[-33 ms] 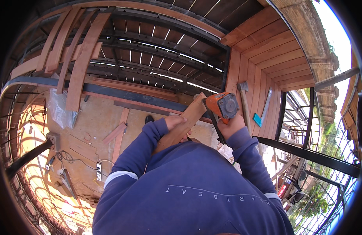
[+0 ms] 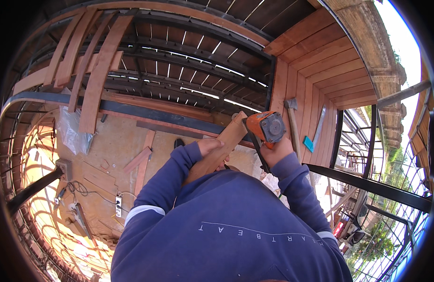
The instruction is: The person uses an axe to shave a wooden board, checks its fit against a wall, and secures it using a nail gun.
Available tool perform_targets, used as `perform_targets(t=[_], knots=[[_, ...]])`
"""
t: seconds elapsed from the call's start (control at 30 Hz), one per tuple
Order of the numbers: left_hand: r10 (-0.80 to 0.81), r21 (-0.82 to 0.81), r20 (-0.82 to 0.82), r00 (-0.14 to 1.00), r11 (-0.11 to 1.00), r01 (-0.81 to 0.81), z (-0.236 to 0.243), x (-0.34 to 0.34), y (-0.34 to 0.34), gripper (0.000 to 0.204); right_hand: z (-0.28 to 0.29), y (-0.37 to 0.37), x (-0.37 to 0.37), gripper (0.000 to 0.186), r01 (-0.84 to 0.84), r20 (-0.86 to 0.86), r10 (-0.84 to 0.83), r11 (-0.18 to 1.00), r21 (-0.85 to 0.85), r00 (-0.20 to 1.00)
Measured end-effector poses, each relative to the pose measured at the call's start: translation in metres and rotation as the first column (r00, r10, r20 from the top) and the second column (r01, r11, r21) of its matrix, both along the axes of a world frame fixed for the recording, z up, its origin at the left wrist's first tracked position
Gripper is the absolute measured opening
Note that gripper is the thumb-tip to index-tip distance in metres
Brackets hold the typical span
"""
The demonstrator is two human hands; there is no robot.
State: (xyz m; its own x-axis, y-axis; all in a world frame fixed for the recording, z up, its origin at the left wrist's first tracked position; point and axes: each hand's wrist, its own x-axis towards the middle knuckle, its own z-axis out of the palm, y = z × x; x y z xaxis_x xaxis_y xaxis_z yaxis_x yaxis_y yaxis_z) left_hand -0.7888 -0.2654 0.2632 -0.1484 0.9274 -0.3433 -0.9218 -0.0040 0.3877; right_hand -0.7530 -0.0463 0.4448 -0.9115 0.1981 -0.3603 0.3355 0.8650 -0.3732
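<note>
My left hand [image 2: 208,146] is wrapped around the edge of a short wooden board [image 2: 231,133], which slants from my belly toward the dark metal beam. In my right hand [image 2: 277,151] is an orange and black nail gun [image 2: 272,127], gripped by its handle. Its nose meets the board's far end, though I cannot tell whether it presses on the wood. Just right of the gun lies a hammer [image 2: 292,110] with a long wooden handle, and beyond it a handsaw [image 2: 315,135] with a turquoise grip.
Several loose planks [image 2: 104,70] lean across the dark beam [image 2: 179,121] at the far left, above a plastic bag [image 2: 75,129]. Wood offcuts [image 2: 142,160], a power strip [image 2: 118,206] and cords are on the floor. Fitted boards [image 2: 292,89] line the bench at right. A black rail [image 2: 367,187] crosses there.
</note>
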Motion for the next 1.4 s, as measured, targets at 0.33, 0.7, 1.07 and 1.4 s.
perform_targets(t=[0.33, 0.7, 1.07, 1.4], knots=[[-0.133, -0.375, -0.819, 0.558, 0.861, -0.345, 0.058, 0.019, 0.005, 0.052, 0.015, 0.013, 0.063, 0.027, 0.411, -0.197, -0.552, 0.775, -0.48, 0.811], [-0.323, -0.227, -0.947, 0.004, 0.657, -0.719, 0.09, 0.045, 0.017, 0.076, 0.015, 0.032, 0.115, 0.023, 0.539, -0.156, -0.7, 0.654, -0.53, 0.697], [-0.14, -0.393, -0.621, 0.771, 0.907, -0.152, 0.054, 0.019, 0.013, 0.054, 0.016, 0.027, 0.117, 0.021, 0.464, -0.097, -0.623, 0.668, -0.582, 0.776], [0.066, -0.176, -0.254, 0.965, 0.978, -0.113, 0.013, 0.004, 0.014, 0.047, -0.01, 0.023, 0.084, 0.027, 0.225, -0.178, -0.322, 0.88, -0.418, 0.93]])
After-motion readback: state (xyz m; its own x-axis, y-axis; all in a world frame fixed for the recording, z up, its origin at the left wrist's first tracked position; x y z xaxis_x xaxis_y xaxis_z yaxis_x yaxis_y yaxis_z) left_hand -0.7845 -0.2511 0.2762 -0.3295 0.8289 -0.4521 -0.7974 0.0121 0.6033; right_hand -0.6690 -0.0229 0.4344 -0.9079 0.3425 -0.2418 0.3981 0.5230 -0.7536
